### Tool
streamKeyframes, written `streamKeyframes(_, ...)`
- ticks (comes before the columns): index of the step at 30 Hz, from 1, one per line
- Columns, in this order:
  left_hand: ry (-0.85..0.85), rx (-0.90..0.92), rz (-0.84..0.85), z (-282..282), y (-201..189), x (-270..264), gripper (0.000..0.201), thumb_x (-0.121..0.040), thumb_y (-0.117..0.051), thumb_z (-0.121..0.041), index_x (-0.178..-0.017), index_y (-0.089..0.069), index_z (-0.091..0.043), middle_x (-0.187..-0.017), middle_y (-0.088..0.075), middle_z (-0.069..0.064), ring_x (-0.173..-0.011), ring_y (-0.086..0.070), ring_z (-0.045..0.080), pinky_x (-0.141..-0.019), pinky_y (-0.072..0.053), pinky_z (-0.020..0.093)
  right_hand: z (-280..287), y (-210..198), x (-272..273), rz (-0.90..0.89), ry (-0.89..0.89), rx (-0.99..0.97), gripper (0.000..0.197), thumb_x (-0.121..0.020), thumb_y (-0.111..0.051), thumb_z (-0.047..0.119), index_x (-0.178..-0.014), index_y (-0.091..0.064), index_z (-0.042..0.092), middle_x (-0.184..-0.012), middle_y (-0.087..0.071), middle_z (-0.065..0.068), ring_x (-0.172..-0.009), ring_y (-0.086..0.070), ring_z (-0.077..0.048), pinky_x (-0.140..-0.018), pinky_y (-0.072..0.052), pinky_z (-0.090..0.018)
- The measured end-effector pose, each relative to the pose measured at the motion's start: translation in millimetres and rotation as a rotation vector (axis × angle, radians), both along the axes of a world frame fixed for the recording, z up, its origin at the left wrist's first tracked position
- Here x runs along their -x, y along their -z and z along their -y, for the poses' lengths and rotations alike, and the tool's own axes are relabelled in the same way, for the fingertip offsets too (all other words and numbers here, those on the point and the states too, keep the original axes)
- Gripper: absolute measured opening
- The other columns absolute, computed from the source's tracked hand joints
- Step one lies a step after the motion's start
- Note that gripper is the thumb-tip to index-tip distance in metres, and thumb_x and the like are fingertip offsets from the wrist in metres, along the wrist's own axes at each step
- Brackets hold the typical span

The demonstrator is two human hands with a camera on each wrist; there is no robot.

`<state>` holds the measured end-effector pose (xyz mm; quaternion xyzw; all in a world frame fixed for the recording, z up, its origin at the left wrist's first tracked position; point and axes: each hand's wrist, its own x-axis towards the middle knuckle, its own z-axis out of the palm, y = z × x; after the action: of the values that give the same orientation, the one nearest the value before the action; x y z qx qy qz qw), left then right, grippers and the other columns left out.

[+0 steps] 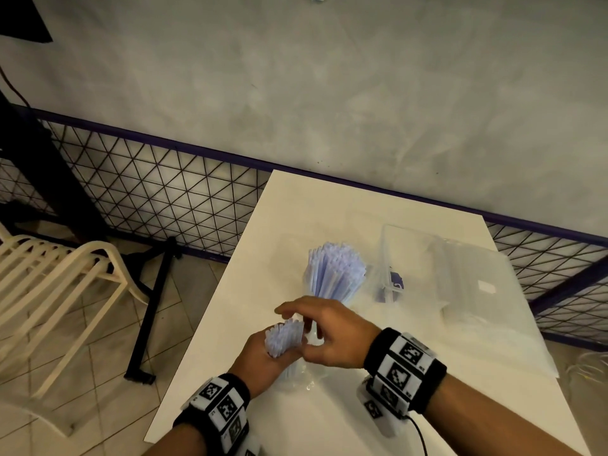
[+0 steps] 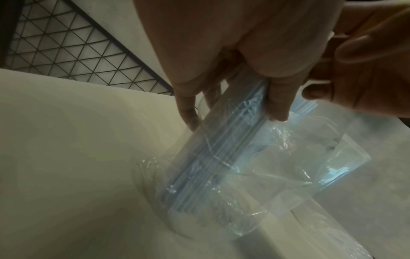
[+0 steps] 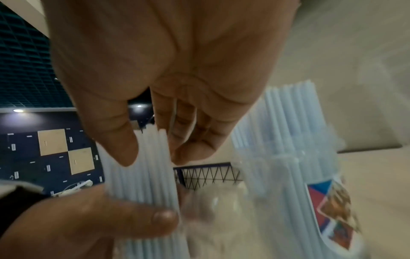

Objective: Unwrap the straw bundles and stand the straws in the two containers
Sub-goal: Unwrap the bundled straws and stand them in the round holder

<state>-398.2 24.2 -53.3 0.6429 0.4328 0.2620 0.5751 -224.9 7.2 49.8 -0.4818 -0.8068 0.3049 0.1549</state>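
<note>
My left hand (image 1: pixel 263 360) grips a bundle of pale blue straws (image 1: pixel 284 337) upright above the white table (image 1: pixel 296 209). Its clear wrapper (image 2: pixel 277 166) hangs loose around the lower half of the bundle. My right hand (image 1: pixel 329 334) reaches over the top, and its thumb and fingers (image 3: pixel 124 149) pinch the upper ends of several straws (image 3: pixel 153 166). Just behind stands a clear container (image 1: pixel 332 291) packed with upright straws (image 3: pixel 288 131), bearing a coloured label (image 3: pixel 332 210). A second clear container (image 1: pixel 391 255) stands to its right.
Clear plastic bags (image 1: pixel 477 291) lie on the table's right side. A wire mesh fence (image 1: pixel 148 192) runs behind the table, against a grey wall. A cream chair (image 1: pixel 49 274) and a black stand (image 1: pixel 148 324) are on the tiled floor at left.
</note>
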Motion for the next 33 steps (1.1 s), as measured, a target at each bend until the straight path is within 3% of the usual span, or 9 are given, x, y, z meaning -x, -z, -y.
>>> streamKeyframes(4,0.036,-0.047,-0.016,1,0,1,0.045,-0.066,-0.059,-0.059,-0.101,-0.063,-0.031,-0.092,-0.068,-0.027,-0.097,-0.062,-0.006,-0.088,-0.04,0.005,4,23,3,-0.108,0.127,-0.041,0.04,-0.08,-0.079,0.026,-0.116,-0.067,0.013,-0.099,-0.067,0.005,-0.073,-0.055,0.001,-0.069,-0.037,-0.005)
streamKeyframes(9,0.033,0.006,0.048,0,-2,1,0.05,-0.066,-0.068,-0.05,-0.107,-0.068,-0.022,-0.106,-0.073,-0.001,-0.101,-0.067,0.009,-0.095,-0.051,0.024,9,30,4,-0.256,0.301,0.056,0.029,-0.072,-0.085,0.028,-0.097,-0.073,0.02,-0.09,-0.071,0.006,-0.079,-0.064,-0.014,-0.074,-0.053,-0.031)
streamKeyframes(16,0.082,0.009,-0.016,3,-13,-1,0.032,-0.075,-0.067,-0.045,-0.105,-0.057,-0.038,-0.101,-0.061,-0.046,-0.1,-0.059,-0.017,-0.086,-0.041,0.002,12,38,4,-0.388,0.399,0.124,0.021,-0.071,-0.081,0.012,-0.086,-0.071,0.022,-0.081,-0.069,-0.001,-0.071,-0.064,-0.022,-0.07,-0.054,-0.038)
streamKeyframes(18,0.069,0.013,-0.038,2,-11,0,0.027,-0.079,-0.07,-0.036,-0.103,-0.059,-0.036,-0.1,-0.063,-0.043,-0.098,-0.061,-0.015,-0.085,-0.042,0.003,13,39,6,-0.402,0.389,0.141,0.024,-0.07,-0.082,0.013,-0.088,-0.07,0.024,-0.082,-0.069,-0.003,-0.07,-0.063,-0.023,-0.07,-0.055,-0.037)
streamKeyframes(21,0.063,0.026,-0.035,3,-11,0,0.037,-0.072,-0.061,-0.054,-0.104,-0.059,-0.034,-0.102,-0.065,-0.036,-0.098,-0.063,-0.009,-0.087,-0.046,0.009,12,40,7,-0.415,0.409,0.15,0.036,-0.067,-0.084,0.016,-0.097,-0.068,0.028,-0.085,-0.067,-0.007,-0.075,-0.063,-0.027,-0.073,-0.055,-0.036)
streamKeyframes(23,0.068,0.031,-0.036,3,-8,0,0.028,-0.077,-0.066,-0.046,-0.102,-0.058,-0.035,-0.098,-0.07,-0.022,-0.094,-0.065,-0.003,-0.089,-0.051,0.015,11,41,5,-0.411,0.424,0.16,0.035,-0.068,-0.083,0.015,-0.099,-0.07,0.027,-0.086,-0.068,-0.009,-0.078,-0.065,-0.029,-0.075,-0.056,-0.037)
streamKeyframes(26,-0.011,0.028,-0.042,3,-13,0,0.03,-0.083,-0.073,-0.027,-0.089,-0.047,-0.039,-0.079,-0.062,-0.018,-0.076,-0.062,-0.007,-0.072,-0.045,-0.001,10,43,0,-0.358,0.405,0.14,0.021,-0.072,-0.077,0.007,-0.091,-0.075,0.015,-0.087,-0.073,-0.003,-0.081,-0.069,-0.018,-0.077,-0.058,-0.034)
streamKeyframes(29,0.071,0.017,-0.067,3,-9,-1,0.033,-0.071,-0.067,-0.055,-0.094,-0.051,-0.038,-0.08,-0.068,-0.031,-0.082,-0.057,-0.024,-0.077,-0.041,0.003,9,40,-4,-0.308,0.371,0.101,0.018,-0.072,-0.076,0.008,-0.09,-0.076,0.012,-0.088,-0.071,-0.001,-0.079,-0.068,-0.013,-0.073,-0.056,-0.029)
streamKeyframes(33,0.044,0.019,0.009,4,-6,1,0.049,-0.062,-0.067,-0.079,-0.091,-0.063,-0.04,-0.089,-0.071,-0.011,-0.085,-0.065,-0.01,-0.085,-0.049,0.011,10,37,-10,-0.226,0.344,0.047,0.021,-0.067,-0.071,0.018,-0.088,-0.074,0.018,-0.088,-0.069,-0.001,-0.079,-0.064,-0.012,-0.071,-0.051,-0.025)
